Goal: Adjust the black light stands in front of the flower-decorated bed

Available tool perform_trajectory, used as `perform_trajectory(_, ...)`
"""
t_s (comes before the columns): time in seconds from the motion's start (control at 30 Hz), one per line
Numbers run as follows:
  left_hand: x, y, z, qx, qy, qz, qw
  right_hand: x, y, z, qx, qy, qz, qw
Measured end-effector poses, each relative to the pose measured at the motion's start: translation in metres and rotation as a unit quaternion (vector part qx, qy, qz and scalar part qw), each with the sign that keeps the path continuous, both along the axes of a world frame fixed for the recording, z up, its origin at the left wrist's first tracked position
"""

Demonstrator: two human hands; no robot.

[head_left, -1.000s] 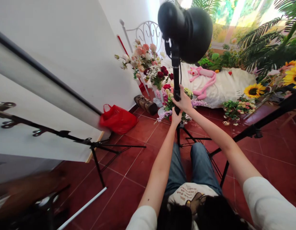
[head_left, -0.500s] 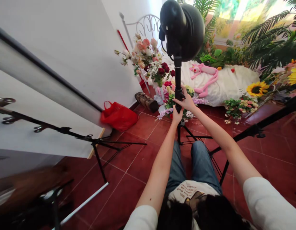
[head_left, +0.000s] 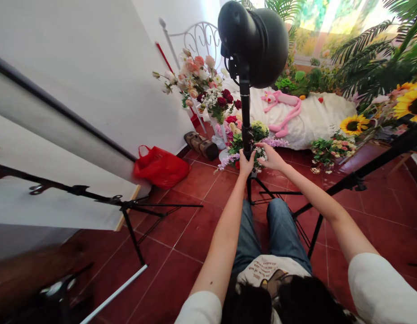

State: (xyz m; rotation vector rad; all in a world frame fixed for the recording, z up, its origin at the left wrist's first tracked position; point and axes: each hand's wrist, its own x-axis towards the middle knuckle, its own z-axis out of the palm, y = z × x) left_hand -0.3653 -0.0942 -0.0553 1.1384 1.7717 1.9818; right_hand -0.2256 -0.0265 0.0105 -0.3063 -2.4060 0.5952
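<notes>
In front of me rises a black light stand [head_left: 244,101] with a large black studio light [head_left: 271,47] on top. My left hand [head_left: 246,164] is wrapped round the stand's column, just below a dark collar [head_left: 247,135]. To the right of the column is my right hand [head_left: 272,158], its fingers apart and curved. Its index fingertip comes close to the column below the collar; whether it touches I cannot tell. Artificial flowers [head_left: 233,128] stand directly behind the column. The stand's legs [head_left: 262,185] spread on the floor beyond my knees.
Another black stand [head_left: 339,186] slants across on the right. At left, a further stand [head_left: 130,204] stands by a white panel and a red bag [head_left: 163,167]. A pink plush toy [head_left: 284,101] lies on white cloth [head_left: 333,119]. Sunflowers [head_left: 355,124] stand at the right.
My right hand has come off the upper column and moved down and to the right, its fingers now apart. My left hand keeps its hold. The whole view has shifted slightly.
</notes>
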Motion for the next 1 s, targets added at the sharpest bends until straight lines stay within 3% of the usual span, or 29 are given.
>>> perform_trajectory(0.3, 0.001, -0.001, 0.004, -0.018, -0.006, -0.002, 1.000, -0.032, 0.014, -0.017, -0.028, -0.016, -0.003, 0.999)
perform_trajectory(0.5, 0.001, 0.000, 0.000, -0.015, -0.003, 0.002, 1.000, -0.042, 0.023, -0.016, -0.074, -0.013, -0.033, 0.997)
perform_trajectory(0.8, 0.001, 0.001, 0.000, -0.021, 0.001, 0.002, 1.000, -0.061, 0.027, -0.014, -0.283, 0.048, -0.093, 0.953)
perform_trajectory(1.0, 0.001, -0.002, 0.000, -0.015, 0.001, 0.003, 1.000, -0.062, 0.025, -0.016, -0.438, 0.080, -0.104, 0.889)
